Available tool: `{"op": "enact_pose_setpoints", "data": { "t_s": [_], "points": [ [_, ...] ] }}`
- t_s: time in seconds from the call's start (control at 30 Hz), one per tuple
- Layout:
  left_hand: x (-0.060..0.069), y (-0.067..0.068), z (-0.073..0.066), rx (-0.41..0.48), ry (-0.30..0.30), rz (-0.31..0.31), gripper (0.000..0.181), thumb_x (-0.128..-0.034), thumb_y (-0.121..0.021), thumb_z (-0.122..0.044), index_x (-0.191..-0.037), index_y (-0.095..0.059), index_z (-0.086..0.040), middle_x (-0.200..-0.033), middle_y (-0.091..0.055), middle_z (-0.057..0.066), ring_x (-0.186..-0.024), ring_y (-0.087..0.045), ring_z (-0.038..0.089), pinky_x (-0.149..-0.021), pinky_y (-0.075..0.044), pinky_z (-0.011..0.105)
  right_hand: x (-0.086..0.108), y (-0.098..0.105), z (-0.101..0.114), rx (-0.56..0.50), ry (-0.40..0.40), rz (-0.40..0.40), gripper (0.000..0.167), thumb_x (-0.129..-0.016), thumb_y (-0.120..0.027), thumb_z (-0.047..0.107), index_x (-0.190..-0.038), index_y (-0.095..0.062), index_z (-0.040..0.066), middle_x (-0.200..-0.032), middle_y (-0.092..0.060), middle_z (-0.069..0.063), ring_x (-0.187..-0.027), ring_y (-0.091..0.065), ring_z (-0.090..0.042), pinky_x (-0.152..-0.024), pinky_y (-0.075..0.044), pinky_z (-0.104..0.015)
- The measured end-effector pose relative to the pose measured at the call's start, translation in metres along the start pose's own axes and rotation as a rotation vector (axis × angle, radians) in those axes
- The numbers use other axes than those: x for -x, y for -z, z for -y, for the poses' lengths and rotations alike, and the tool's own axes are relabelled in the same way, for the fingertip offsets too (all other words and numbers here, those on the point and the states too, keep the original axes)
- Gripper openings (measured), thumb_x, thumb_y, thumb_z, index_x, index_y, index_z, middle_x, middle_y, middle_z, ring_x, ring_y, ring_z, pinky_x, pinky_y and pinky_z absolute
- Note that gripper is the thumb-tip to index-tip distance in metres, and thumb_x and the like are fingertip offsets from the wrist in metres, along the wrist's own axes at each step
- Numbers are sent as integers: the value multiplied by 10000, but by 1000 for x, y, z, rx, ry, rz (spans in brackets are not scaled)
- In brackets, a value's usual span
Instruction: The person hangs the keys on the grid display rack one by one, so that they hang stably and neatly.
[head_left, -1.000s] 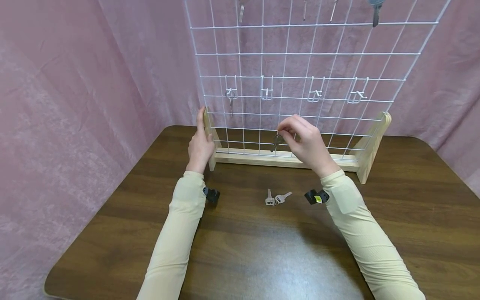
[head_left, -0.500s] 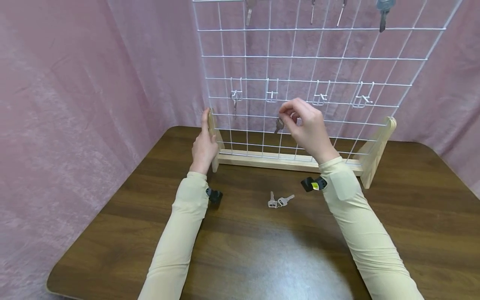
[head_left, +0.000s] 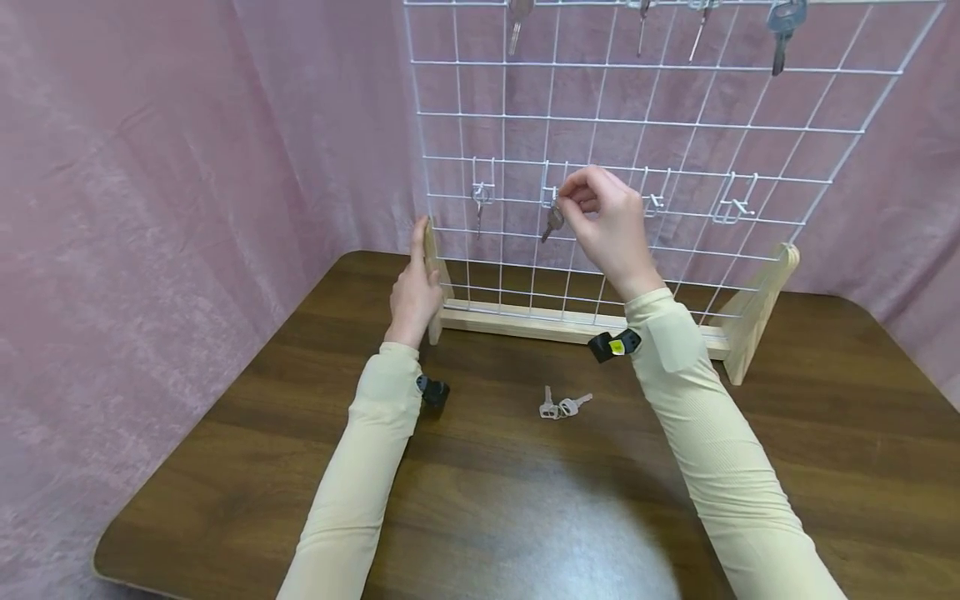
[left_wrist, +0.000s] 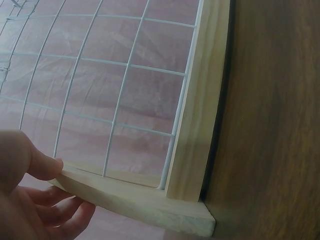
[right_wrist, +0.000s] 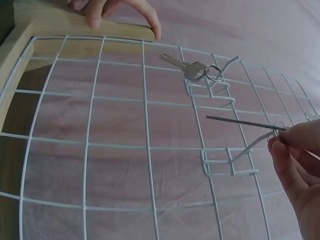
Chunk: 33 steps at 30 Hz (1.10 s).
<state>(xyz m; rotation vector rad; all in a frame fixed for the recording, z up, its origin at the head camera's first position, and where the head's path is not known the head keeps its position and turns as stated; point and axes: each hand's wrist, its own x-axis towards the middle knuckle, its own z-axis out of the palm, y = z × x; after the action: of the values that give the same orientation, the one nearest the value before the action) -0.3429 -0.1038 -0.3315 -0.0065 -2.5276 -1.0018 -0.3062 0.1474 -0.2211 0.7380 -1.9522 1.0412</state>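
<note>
My right hand (head_left: pixel 611 221) pinches a key (head_left: pixel 553 221) by its small ring, in front of the second lower hook from the left. In the right wrist view the key's ring (right_wrist: pixel 279 125) is at the tip of that white hook (right_wrist: pixel 240 156); whether it is over the tip I cannot tell. My left hand (head_left: pixel 414 304) grips the rack's left wooden side piece (left_wrist: pixel 135 202), thumb on one face and fingers on the other. Another key (right_wrist: pixel 196 71) hangs by its ring on the first hook (right_wrist: pixel 227 68).
A white wire grid (head_left: pixel 585 122) stands in a wooden base (head_left: pixel 517 323). More keys hang at its top, including a blue-headed key (head_left: pixel 783 42). Two further lower hooks lie to the right. Two loose keys (head_left: pixel 572 407) lie on the brown table (head_left: pixel 480 500).
My right hand has lifted the key from low before the grid up to the second hook. The left hand keeps its grip on the side piece. The head view has shifted slightly.
</note>
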Motion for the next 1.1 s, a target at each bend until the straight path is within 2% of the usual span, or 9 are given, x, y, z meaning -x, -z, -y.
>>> {"op": "enact_pose_setpoints", "data": {
  "t_s": [0.13, 0.2, 0.33, 0.43, 0.7, 0.9, 1.0, 1.1],
  "points": [
    [0, 1, -1, -1, 2, 3, 872, -965, -513, -66, -1487, 14, -525, -916, -640, 202, -561, -473, 244, -487, -376, 342, -2, -3, 1, 7, -47, -20, 83, -866, -633, -37, -928, -637, -91, -928, -689, -206, -783, -608, -108, -722, -462, -52],
    [0, 1, -1, -6, -1, 4, 867, -966, -514, -69, -1489, 10, -520, -959, -650, 209, -580, -490, 257, -496, -383, 351, -2, -3, 1, 11, -64, -28, 80, -866, -632, -38, -926, -639, -90, -928, -692, -203, -772, -588, -55, -714, -464, -51],
    [0, 1, -2, -17, -5, -7, 859, -963, -520, -72, -1492, -2, -509, -1155, -646, 232, -635, -544, 294, -522, -410, 379, -3, -4, -1, 12, -81, -40, 73, -869, -630, -27, -913, -639, -84, -923, -694, -199, -743, -550, 51, -701, -465, -47],
    [-1, 1, -2, -18, -3, -12, 861, -961, -523, -71, -1490, -5, -510, -1183, -637, 238, -644, -556, 300, -524, -417, 385, -4, -5, -2, 9, -86, -43, 75, -869, -633, -22, -909, -639, -85, -920, -692, -199, -726, -533, 84, -695, -459, -39],
    [1, 0, 0, -13, 3, -11, 860, -962, -522, -69, -1490, -3, -507, -1153, -643, 248, -637, -558, 298, -514, -415, 378, -2, -6, -5, 15, -132, -11, 74, -866, -622, -26, -921, -639, -71, -936, -689, -188, -728, -542, 24, -678, -441, -30],
    [1, 0, 0, -7, 5, -11, 858, -966, -521, -78, -1488, 1, -515, -1190, -635, 239, -640, -553, 298, -513, -414, 371, 11, -2, -9, 42, -117, 29, 74, -866, -627, -1, -923, -633, -47, -922, -677, -182, -751, -575, -91, -660, -437, -82],
    [0, -1, 1, -5, 8, -10, 860, -968, -519, -81, -1485, 6, -524, -1217, -627, 235, -651, -563, 304, -521, -422, 374, 23, 3, -13, 83, -93, 90, 65, -869, -637, 23, -918, -639, -20, -899, -671, -164, -753, -596, -165, -649, -423, -129],
    [-1, -1, 1, -5, 14, -6, 861, -968, -518, -81, -1481, 9, -529, -1237, -619, 239, -687, -595, 325, -552, -451, 398, 37, 6, -17, 126, -27, 195, 47, -862, -635, 10, -908, -645, 3, -864, -665, -130, -748, -607, -199, -641, -399, -154]
  ]
}}
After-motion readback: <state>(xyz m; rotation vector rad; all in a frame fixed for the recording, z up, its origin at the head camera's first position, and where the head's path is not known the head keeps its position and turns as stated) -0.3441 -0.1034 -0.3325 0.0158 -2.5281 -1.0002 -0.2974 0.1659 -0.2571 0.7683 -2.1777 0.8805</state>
